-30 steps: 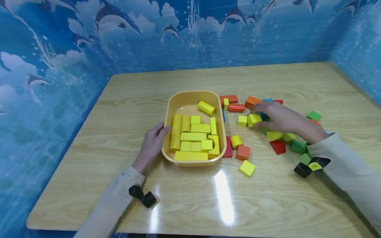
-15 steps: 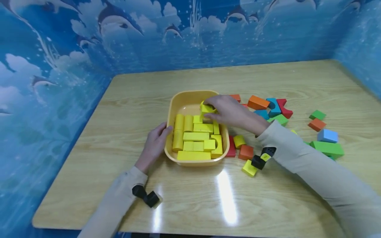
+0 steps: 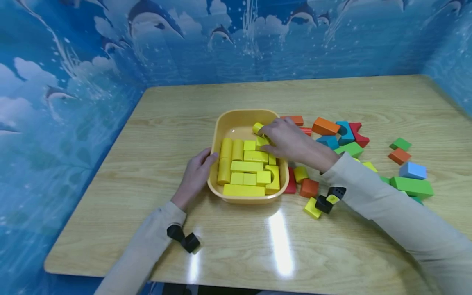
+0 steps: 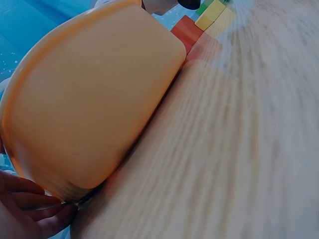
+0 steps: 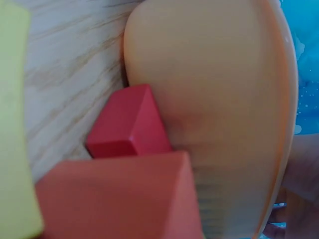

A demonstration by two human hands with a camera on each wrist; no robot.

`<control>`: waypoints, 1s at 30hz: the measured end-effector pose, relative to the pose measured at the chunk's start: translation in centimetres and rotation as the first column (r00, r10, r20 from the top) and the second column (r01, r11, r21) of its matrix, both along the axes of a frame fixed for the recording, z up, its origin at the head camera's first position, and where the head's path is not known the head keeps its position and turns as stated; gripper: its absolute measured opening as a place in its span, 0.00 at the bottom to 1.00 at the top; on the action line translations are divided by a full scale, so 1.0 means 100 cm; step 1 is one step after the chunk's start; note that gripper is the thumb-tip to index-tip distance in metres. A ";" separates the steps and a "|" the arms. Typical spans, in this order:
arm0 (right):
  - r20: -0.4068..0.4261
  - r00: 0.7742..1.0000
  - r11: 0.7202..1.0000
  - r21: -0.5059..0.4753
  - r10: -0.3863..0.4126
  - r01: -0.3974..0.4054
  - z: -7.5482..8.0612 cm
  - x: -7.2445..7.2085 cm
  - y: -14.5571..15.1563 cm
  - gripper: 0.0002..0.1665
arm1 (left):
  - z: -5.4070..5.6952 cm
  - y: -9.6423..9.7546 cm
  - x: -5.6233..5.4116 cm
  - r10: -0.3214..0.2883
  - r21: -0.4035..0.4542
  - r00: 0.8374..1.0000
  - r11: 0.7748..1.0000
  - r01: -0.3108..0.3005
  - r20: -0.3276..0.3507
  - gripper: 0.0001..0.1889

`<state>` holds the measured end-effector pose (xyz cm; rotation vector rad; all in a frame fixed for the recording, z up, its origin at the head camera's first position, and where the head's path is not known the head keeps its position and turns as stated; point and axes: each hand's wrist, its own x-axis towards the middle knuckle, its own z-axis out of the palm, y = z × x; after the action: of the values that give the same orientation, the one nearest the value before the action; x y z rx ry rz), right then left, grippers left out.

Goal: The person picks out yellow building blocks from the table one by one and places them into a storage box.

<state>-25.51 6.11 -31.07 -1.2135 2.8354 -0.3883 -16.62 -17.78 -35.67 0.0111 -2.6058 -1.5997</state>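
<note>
A yellow-orange plastic tray [image 3: 250,199] stands on the table, its lower part filled with yellow blocks [image 3: 247,166], including cylinders, long bars and small cubes. My left hand [image 3: 194,174] holds the tray's left side, thumb on the rim and fingers against the outer wall, as the left wrist view also shows. Inside the tray's right half, my right hand [image 3: 285,139] pinches a yellow cube [image 3: 262,142] between thumb and fingers, close beside a small yellow block [image 3: 249,145]. Just beyond the fingertips lies a yellow cylinder [image 3: 257,128], partly hidden by the hand.
Right of the tray lie a red block [image 3: 290,182], an orange-red cube [image 3: 309,188], a short yellow cylinder [image 3: 300,173] and a yellow block [image 3: 312,208]. Farther right are an orange block [image 3: 326,126], a blue arch [image 3: 345,133] and a long green block [image 3: 411,187].
My right hand has moved left from the loose pile into the tray with the yellow cube and lowered it beside the other blocks. My left hand keeps its hold on the tray.
</note>
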 end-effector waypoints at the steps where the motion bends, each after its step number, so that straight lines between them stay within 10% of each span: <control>1: 0.013 1.000 1.000 0.005 -0.006 0.006 0.000 0.000 0.000 0.23 | 0.000 0.000 0.000 0.001 0.000 1.000 1.000 -0.001 -0.001 0.20; 16: 0.202 0.958 0.979 -0.024 0.202 -0.201 -0.004 -0.006 -0.019 0.20 | 0.000 0.001 0.002 -0.020 0.034 0.999 0.999 0.018 0.042 0.21; 23: 0.091 0.993 0.997 -0.037 0.069 -0.066 0.002 -0.007 -0.017 0.20 | 0.003 0.000 0.002 -0.021 0.014 0.999 1.000 0.021 0.035 0.21; 30: -0.065 0.992 0.972 0.203 -0.110 0.121 0.005 -0.025 -0.020 0.19 | 0.002 0.001 0.002 -0.015 0.021 0.999 1.000 0.014 0.043 0.21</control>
<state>-28.01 4.16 -30.54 -1.0389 2.9105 -0.0612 -16.42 -17.69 -35.52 0.0286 -2.6270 -1.6486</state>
